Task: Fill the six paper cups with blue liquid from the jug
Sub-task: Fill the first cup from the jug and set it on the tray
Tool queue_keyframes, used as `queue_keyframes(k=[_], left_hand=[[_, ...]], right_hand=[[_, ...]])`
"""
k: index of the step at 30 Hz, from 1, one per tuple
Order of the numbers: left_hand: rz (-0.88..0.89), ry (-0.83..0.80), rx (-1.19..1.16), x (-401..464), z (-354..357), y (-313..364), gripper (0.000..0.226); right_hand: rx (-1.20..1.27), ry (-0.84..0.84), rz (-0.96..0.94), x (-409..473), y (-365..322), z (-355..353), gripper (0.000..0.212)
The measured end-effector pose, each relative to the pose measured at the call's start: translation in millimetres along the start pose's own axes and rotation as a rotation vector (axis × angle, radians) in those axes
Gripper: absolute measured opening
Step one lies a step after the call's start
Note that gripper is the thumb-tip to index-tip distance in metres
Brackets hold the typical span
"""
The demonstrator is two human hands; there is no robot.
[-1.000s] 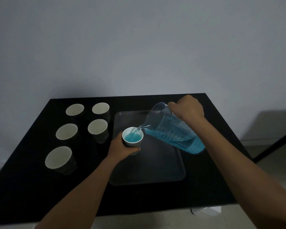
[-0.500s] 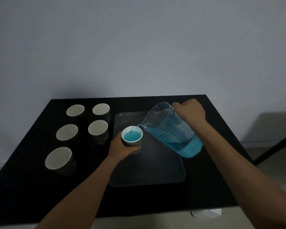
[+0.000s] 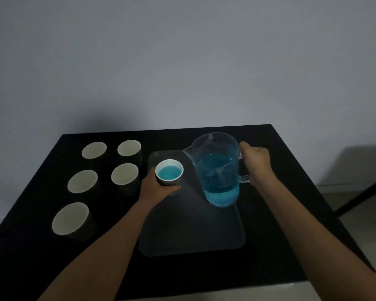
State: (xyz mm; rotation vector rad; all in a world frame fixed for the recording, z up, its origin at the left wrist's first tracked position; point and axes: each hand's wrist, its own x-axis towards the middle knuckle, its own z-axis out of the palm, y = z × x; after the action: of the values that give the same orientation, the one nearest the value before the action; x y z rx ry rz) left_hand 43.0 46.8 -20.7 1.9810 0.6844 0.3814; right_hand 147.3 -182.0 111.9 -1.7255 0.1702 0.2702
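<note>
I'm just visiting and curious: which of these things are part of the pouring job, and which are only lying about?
Part of the job:
jug, in right hand
filled cup, in left hand
five empty cups

Just there:
tray
black table

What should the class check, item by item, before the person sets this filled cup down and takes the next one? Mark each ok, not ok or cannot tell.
1. Jug upright, not pouring: ok.
2. Right hand on the jug handle: ok.
3. Left hand gripping the filled cup: ok.
4. Blue liquid below that cup's rim: ok.
5. Tray has bare room to set the cup down: ok.
6. Five empty cups upright on the table, nearest one beside the left hand: ok.
7. Tray and table free of spills: cannot tell, too dark.
</note>
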Motion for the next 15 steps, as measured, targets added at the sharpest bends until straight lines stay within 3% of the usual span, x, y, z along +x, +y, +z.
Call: queue_keyframes(k=[15], left_hand=[[-0.099, 0.133, 0.044, 75.6, 11.1, 5.3, 0.078]], right_hand=[[0.074, -0.021, -0.02, 45.7, 15.4, 11.2, 0.031]])
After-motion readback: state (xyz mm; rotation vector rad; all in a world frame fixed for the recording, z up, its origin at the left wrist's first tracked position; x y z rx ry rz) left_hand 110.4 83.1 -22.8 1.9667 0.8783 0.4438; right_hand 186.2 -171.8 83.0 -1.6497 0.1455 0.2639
